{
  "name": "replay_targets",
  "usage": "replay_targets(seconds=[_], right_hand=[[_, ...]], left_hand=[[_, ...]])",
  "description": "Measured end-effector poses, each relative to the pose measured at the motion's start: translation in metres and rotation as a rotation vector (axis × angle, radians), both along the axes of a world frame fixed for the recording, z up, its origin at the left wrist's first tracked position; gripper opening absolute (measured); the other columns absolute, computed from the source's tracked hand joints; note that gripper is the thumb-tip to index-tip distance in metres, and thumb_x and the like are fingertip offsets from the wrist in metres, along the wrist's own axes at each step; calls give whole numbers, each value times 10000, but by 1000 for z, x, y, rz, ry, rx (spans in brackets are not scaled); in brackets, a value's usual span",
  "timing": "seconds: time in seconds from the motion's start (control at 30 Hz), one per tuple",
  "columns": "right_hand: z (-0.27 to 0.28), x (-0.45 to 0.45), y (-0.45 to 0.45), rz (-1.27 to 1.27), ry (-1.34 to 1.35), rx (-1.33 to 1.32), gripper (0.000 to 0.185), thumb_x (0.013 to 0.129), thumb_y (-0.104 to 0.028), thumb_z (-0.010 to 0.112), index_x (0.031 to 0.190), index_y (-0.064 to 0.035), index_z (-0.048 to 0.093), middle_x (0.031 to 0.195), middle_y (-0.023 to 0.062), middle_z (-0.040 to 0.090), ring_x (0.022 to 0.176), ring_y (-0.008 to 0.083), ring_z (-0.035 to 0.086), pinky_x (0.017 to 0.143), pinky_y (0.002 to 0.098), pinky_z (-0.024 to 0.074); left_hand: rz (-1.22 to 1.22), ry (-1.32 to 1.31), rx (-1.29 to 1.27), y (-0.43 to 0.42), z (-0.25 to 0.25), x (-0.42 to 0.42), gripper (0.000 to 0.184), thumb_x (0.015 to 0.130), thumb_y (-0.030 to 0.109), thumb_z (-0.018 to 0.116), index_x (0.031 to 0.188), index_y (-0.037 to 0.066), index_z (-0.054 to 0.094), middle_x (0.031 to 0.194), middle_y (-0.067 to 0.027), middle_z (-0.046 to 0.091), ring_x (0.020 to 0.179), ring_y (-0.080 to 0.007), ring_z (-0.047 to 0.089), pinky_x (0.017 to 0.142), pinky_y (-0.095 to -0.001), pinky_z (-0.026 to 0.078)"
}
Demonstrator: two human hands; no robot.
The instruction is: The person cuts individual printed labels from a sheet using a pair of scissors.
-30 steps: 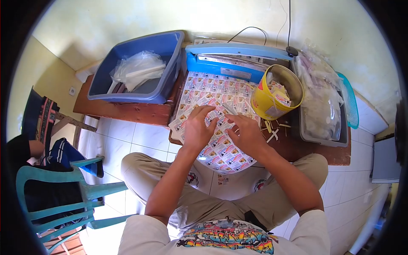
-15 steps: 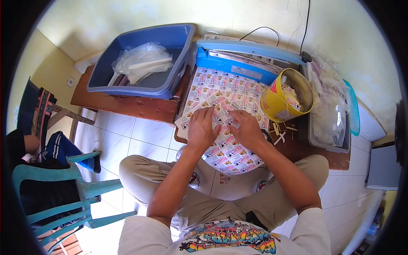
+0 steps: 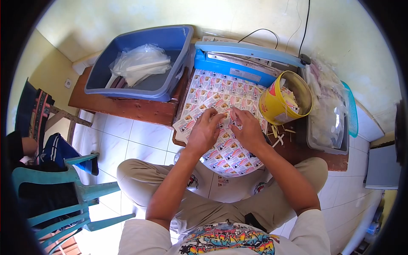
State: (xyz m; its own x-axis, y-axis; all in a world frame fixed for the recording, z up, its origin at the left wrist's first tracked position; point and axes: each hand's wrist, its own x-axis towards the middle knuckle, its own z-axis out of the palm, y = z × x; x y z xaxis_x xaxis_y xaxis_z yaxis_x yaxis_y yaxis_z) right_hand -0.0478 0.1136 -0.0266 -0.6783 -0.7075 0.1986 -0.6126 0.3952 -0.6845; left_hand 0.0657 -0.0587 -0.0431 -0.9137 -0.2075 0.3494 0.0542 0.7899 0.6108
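Note:
Printed sheets (image 3: 231,159) with small repeated labels lie over the front of the bench and hang past its edge. Over them, my left hand (image 3: 206,132) has its thumb and fingers curled together; anything between the fingertips is too small to make out. Close to its right is my right hand (image 3: 247,129), thumb and fingers apart, with its fingertips near the sheets. A blue sealer (image 3: 240,70) with a long light-blue arm stands behind the sheets. To the right, a yellow bucket (image 3: 270,103) holds cut paper pieces.
A blue tub (image 3: 127,91) with clear plastic bags stands at left on the wooden bench (image 3: 123,106). At right is a grey tray (image 3: 326,146) of plastic packets. Yellow strips lie below the bucket. A green chair (image 3: 55,216) and part of another person (image 3: 29,145) are at far left.
The fingers of my left hand have drawn together and shifted slightly right, from a more spread pose. My right hand stays close beside it. The view has shifted a little.

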Motion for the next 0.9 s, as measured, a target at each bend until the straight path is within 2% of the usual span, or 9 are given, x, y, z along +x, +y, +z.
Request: replay_targets(seconds=[0.07, 0.2, 0.3, 0.4, 0.47, 0.57, 0.67, 0.77, 0.9], right_hand=[[1, -1, 3, -23, 21, 58, 624, 856, -67, 794, 1430, -1, 560, 1006, 174, 684, 921, 324, 693, 875, 421, 557], [-2, -6, 7, -4, 65, -29, 544, 890, -49, 767, 1404, -6, 595, 966, 168, 695, 839, 311, 706, 802, 407, 572], [12, -4, 10, -45, -117, -70, 420, 933, -57, 718, 1342, 6, 645, 941, 193, 707, 835, 352, 708, 772, 443, 560], [20, -5, 15, -76, -149, -101, 384, 940, -52, 717, 1319, -7, 669, 941, 186, 710, 752, 310, 713, 710, 410, 563], [27, -7, 19, -108, -215, -117, 378, 946, -54, 722, 1319, -12, 677, 931, 156, 709, 711, 235, 716, 656, 368, 559], [41, -8, 23, -175, -414, -183, 392, 954, -62, 729, 1339, -15, 671, 930, 116, 705, 705, 171, 715, 623, 335, 551], [31, -16, 29, -165, -338, -290, 418, 954, -70, 739, 1362, -21, 662, 940, 94, 696, 690, 131, 705, 598, 309, 542], [49, -9, 32, -178, -474, -311, 475, 945, -74, 750, 1405, -30, 636, 952, 98, 689, 696, 136, 707, 614, 298, 548], [52, -10, 40, -155, -395, -243, 545, 937, -69, 759, 1456, -32, 593, 1006, 97, 687, 760, 131, 721, 632, 280, 551]], left_hand=[[-30, 16, -19, 1, 2, 1, 578, 774, -15, 808, 1309, 129, 639, 1319, -161, 564, 1184, -384, 632, 989, -467, 550], [-56, 11, -7, 3, 1, 0, 524, 818, 6, 794, 1305, 138, 649, 1369, -159, 559, 1217, -382, 622, 1013, -461, 546], [-67, 27, 6, 5, 1, -2, 518, 827, 36, 806, 1311, 142, 654, 1389, -157, 558, 1240, -380, 612, 1019, -459, 545], [-76, 30, 38, 12, 14, -1, 557, 813, 69, 836, 1331, 150, 649, 1395, -156, 564, 1268, -381, 595, 1036, -459, 538], [-78, 39, 63, 17, 27, -1, 593, 798, 84, 856, 1346, 155, 642, 1398, -155, 568, 1282, -381, 584, 1048, -460, 531], [-91, 67, 40, 22, 38, -2, 663, 768, 105, 886, 1375, 162, 624, 1410, -149, 572, 1306, -384, 565, 1077, -467, 510], [-106, 79, 29, 25, 43, -6, 699, 746, 109, 901, 1381, 146, 611, 1425, -143, 568, 1323, -385, 551, 1094, -473, 496], [-108, 111, 10, 30, 53, -9, 675, 745, 113, 900, 1357, 124, 616, 1430, -141, 571, 1318, -385, 557, 1092, -471, 497], [-128, 188, -38, 35, 67, -15, 586, 762, 132, 883, 1288, 79, 628, 1397, -160, 593, 1268, -389, 586, 1077, -475, 500]])
